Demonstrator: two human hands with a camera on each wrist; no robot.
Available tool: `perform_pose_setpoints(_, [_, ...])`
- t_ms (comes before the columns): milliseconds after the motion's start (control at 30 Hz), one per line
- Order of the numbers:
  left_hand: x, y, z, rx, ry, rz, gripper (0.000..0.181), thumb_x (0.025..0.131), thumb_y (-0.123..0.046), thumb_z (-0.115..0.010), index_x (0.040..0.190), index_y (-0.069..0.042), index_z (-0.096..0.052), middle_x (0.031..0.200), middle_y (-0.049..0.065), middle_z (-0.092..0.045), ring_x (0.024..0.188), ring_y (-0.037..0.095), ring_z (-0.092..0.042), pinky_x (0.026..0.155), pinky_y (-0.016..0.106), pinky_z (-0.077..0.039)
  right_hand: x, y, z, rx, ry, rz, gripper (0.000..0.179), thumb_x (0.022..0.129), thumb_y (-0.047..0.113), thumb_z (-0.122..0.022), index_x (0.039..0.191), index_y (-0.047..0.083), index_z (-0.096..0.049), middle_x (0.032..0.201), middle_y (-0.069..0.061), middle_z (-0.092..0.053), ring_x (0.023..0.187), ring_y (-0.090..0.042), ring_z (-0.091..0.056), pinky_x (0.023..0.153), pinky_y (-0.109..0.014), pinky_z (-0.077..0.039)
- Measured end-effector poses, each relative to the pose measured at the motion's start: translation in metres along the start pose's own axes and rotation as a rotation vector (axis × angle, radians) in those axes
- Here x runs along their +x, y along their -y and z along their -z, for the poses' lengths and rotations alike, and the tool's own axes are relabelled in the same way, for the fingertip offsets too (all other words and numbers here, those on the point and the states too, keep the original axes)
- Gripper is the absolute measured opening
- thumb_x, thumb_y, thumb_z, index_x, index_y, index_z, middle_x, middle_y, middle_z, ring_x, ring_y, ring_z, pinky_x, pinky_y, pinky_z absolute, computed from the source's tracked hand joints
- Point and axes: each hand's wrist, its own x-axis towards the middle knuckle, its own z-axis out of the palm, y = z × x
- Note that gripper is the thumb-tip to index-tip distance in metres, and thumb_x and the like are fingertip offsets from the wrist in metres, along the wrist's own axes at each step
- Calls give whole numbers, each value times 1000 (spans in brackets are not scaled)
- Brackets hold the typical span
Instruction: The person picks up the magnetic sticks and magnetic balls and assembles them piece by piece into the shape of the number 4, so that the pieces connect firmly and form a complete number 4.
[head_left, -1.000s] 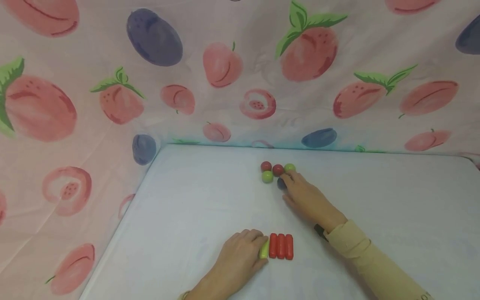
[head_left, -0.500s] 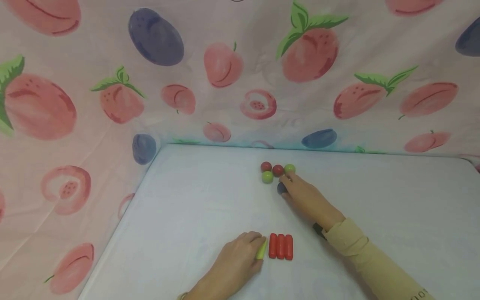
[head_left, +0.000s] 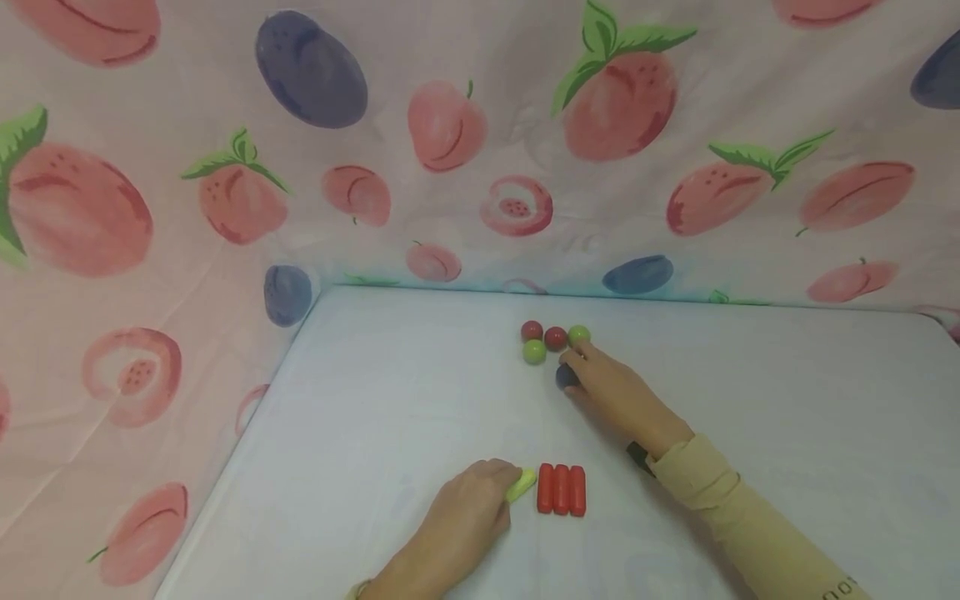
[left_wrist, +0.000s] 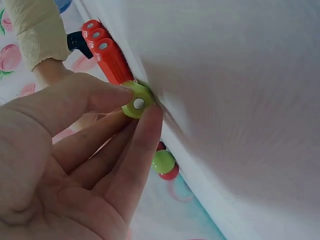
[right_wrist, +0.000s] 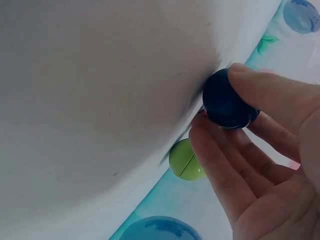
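My left hand pinches a yellow-green stick between thumb and fingers, low over the table. In the left wrist view a shiny round metal spot shows in the end of this stick. Three red sticks lie side by side just to its right; their ends carry the same metal spots in the left wrist view. Farther back, my right hand holds a dark blue ball between thumb and fingers. Beyond it sit two red balls and two green balls, close together.
A white-covered table carries everything. Behind it and on the left hangs a pink cloth printed with fruit. A dark band is on the right wrist, by the beige sleeve.
The left hand has drawn the yellow-green stick slightly left from the red sticks and turned it from upright in view to slanted. The blue ball has shifted slightly nearer with the right hand.
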Motion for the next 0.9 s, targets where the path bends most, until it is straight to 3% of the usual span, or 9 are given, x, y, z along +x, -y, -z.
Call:
perform_pose_setpoints(300, [2,1,1,9,22,29,37,80,-7,-80,116,-8,-71,104,2,-71,91,11,-62,81,27,-57,-3,1,1,-6,-1,16,44,84,15,-80,121,6,-59,117,-11,-60,106,-24,-65,94,-40,-55])
perform_pose_setpoints(500, [3,3,2,23,-21,18,30,80,-9,-81,109,-9,-73,95,-1,-70,85,10,-60,76,26,-56,-6,0,2,-5,-19,39,43,81,13,-82,118,7,-62,109,-7,-60,100,-20,-64,91,-38,-56])
perform_pose_setpoints(900, [8,7,6,-45,-22,59,26,83,-11,-79,108,-10,-74,93,-3,-70,82,6,-60,77,26,-56,-13,3,6,8,7,30,44,81,16,-83,119,9,-62,106,-4,-57,100,-19,-61,91,-37,-57])
